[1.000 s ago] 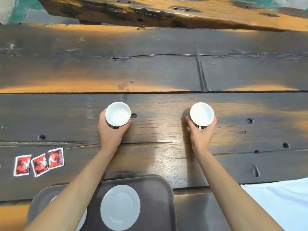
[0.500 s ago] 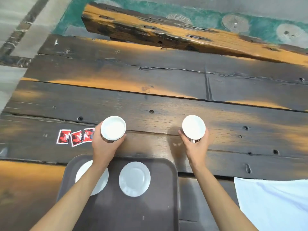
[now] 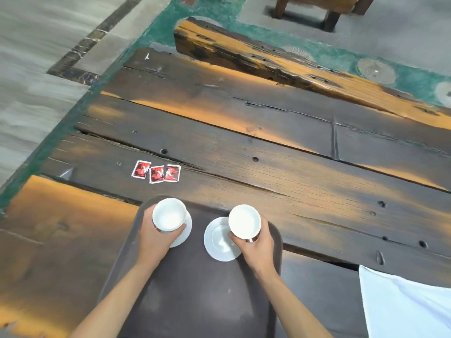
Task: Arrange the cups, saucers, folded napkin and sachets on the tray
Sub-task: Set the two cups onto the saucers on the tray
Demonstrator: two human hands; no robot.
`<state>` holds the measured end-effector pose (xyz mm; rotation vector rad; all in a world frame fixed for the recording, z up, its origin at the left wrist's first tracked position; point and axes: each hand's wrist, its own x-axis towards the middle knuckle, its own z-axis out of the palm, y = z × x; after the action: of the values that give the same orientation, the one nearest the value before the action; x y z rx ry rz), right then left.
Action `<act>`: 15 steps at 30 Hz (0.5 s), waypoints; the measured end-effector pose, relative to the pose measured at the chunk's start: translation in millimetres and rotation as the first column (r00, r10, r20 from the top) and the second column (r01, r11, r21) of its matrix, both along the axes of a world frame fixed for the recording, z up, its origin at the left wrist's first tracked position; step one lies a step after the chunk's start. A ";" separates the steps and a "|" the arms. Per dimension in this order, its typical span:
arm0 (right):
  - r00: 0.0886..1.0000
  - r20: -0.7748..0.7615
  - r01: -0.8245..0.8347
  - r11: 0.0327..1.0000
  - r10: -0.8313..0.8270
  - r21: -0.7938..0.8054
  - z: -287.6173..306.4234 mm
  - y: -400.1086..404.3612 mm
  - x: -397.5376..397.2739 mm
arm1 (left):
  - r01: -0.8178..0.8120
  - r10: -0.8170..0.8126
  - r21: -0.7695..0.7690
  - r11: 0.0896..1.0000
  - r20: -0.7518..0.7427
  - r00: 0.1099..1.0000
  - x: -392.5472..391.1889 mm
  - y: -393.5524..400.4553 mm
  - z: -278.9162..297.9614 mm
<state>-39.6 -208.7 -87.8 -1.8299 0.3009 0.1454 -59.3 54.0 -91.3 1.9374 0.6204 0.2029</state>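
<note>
Nearest, my two forearms reach over the dark tray (image 3: pixel 195 301), which lies on the plank table (image 3: pixel 305 181). My left hand (image 3: pixel 156 237) wraps its fingers round the left cup (image 3: pixel 169 214), thumb on the near right side, over the left saucer (image 3: pixel 184 234); contact between cup and saucer cannot be told. My right hand (image 3: pixel 256 247) grips the right cup (image 3: pixel 244 222) from its near side, fingers curled about it, above the far right edge of the right saucer (image 3: pixel 219 240). At right, the white napkin (image 3: pixel 402 306) rests on the table, off the tray. Beyond the tray's far left corner, three red sachets (image 3: pixel 157 172) lie in a row on the wood. Farther off stands a bench (image 3: pixel 256 59).
</note>
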 end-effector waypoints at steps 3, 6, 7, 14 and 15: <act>0.998 -0.030 -0.051 0.998 0.050 -0.027 -8.7 13.6 -11.3 | -0.007 0.006 -0.037 0.999 -0.029 1.000 -13.6 -1.5 -10.7; 0.995 -0.056 -0.089 0.994 0.086 -0.063 -18.3 21.8 -18.1 | -0.016 0.014 -0.057 0.998 -0.035 0.999 -20.5 -0.7 -19.5; 0.994 -0.064 -0.098 0.992 0.094 -0.076 -21.6 23.7 -20.0 | -0.018 0.016 -0.062 0.998 -0.043 0.999 -22.4 0.1 -21.8; 0.992 -0.093 -0.102 0.987 0.091 -0.124 -33.5 28.6 -25.2 | -0.006 -0.001 -0.092 0.996 -0.076 0.997 -30.8 6.5 -34.4; 0.991 -0.100 -0.100 0.987 0.088 -0.123 -34.1 28.7 -25.2 | 0.001 -0.008 -0.093 0.996 -0.083 0.996 -30.5 7.4 -35.0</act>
<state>-64.7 -180.0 -121.9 -1.9688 0.2952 0.2845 -89.8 61.4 -126.3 1.8645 0.6693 0.0887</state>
